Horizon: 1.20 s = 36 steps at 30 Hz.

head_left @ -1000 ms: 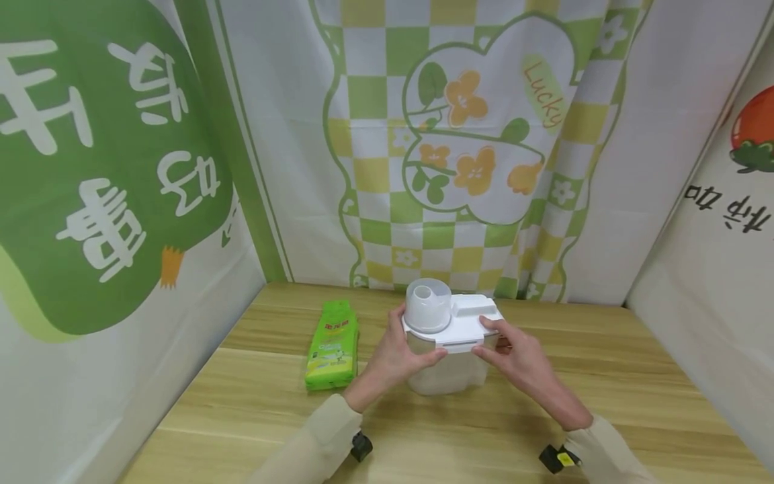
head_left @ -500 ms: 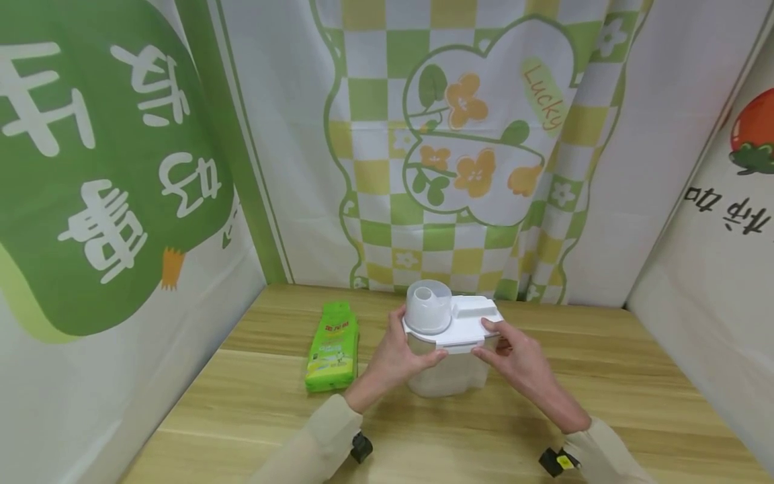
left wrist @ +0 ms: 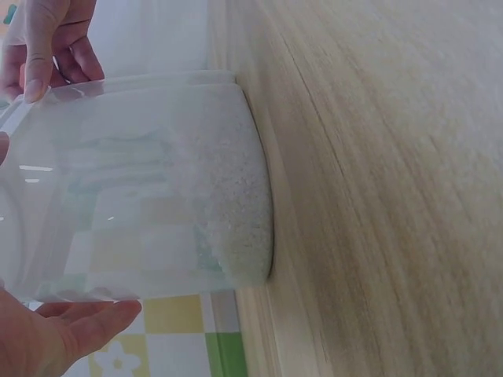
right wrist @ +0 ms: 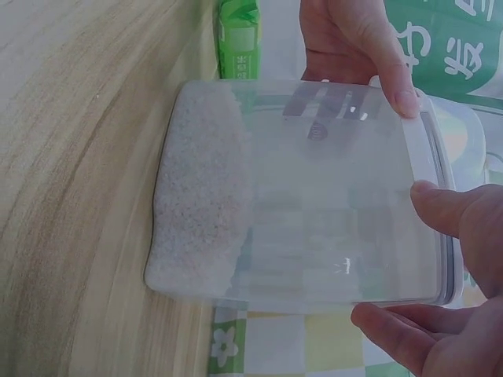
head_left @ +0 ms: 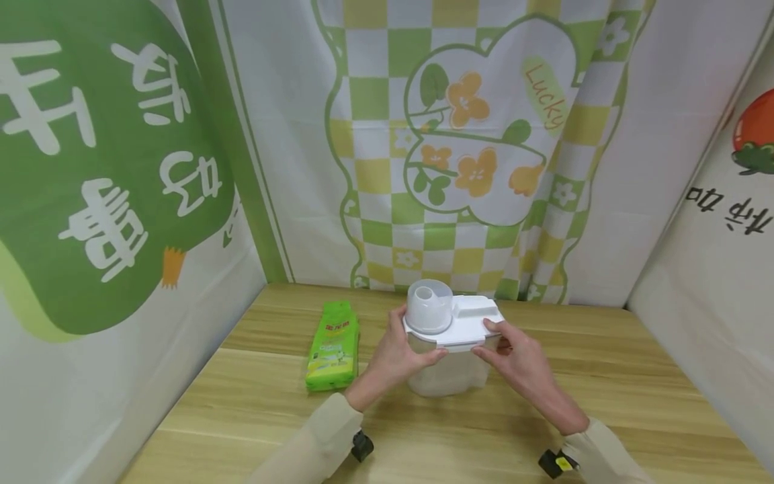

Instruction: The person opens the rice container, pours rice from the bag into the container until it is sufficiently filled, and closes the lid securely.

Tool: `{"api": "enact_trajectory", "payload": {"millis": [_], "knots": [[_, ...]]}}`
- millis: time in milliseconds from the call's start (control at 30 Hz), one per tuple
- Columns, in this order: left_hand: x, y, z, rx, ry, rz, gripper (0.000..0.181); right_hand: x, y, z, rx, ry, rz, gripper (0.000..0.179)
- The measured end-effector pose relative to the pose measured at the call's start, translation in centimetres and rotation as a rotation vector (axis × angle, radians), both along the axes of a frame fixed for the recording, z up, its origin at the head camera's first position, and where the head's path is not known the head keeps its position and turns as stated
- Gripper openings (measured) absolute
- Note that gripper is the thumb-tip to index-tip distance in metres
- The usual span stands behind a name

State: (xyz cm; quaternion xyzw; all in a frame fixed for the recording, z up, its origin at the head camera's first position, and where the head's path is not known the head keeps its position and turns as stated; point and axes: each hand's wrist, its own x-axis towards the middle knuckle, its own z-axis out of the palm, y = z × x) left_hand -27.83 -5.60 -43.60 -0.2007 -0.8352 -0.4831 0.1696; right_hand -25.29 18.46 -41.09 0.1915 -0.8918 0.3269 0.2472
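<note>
A clear rice storage container (head_left: 450,378) stands upright on the table, its white lid (head_left: 468,328) on. A clear cap with a white measuring cup (head_left: 428,310) sits at the lid's left end. White rice (right wrist: 200,188) fills the lower part, as the right wrist view shows. My left hand (head_left: 394,351) grips the left side near the rim, thumb at the front clip. On the opposite side my right hand (head_left: 521,356) grips the container, index finger on the lid's edge and thumb at the clip's right end. The far fingers are partly hidden in the head view.
A green plastic packet (head_left: 332,349) lies on the wooden table (head_left: 242,417), left of the container. A checked curtain (head_left: 447,235) hangs behind the table's back edge. Printed cloth walls flank the table on both sides.
</note>
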Motion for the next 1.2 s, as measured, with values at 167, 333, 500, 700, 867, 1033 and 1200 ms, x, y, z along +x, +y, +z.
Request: {"api": "enact_trajectory", "payload": {"millis": [167,333,500,700,867,1033,1200], "knots": [[0.0,0.04,0.0,0.014,-0.014,-0.003,0.105,0.06,0.01,-0.13,0.009,0.01,-0.013,0.051],[0.02,0.05,-0.01,0.017,-0.015,-0.002,0.104,0.1,-0.05,-0.14,0.02,0.021,-0.027,0.051],[0.1,0.18,0.08,0.022,-0.014,0.01,0.105,0.02,-0.22,-0.07,0.022,0.043,-0.024,0.05],[0.14,0.41,0.05,0.02,-0.017,0.023,0.105,-0.05,-0.39,-0.17,0.018,0.055,-0.031,0.048],[0.27,0.58,-0.02,0.015,-0.016,0.042,0.105,-0.01,-0.48,-0.29,0.027,0.056,-0.052,0.048],[0.45,0.68,-0.1,0.006,-0.028,0.071,0.107,0.04,-0.63,-0.51,0.02,0.017,-0.069,0.05],[0.65,0.73,-0.13,0.014,-0.024,0.078,0.107,0.05,-0.82,-0.67,-0.006,-0.003,-0.076,0.048]]}}
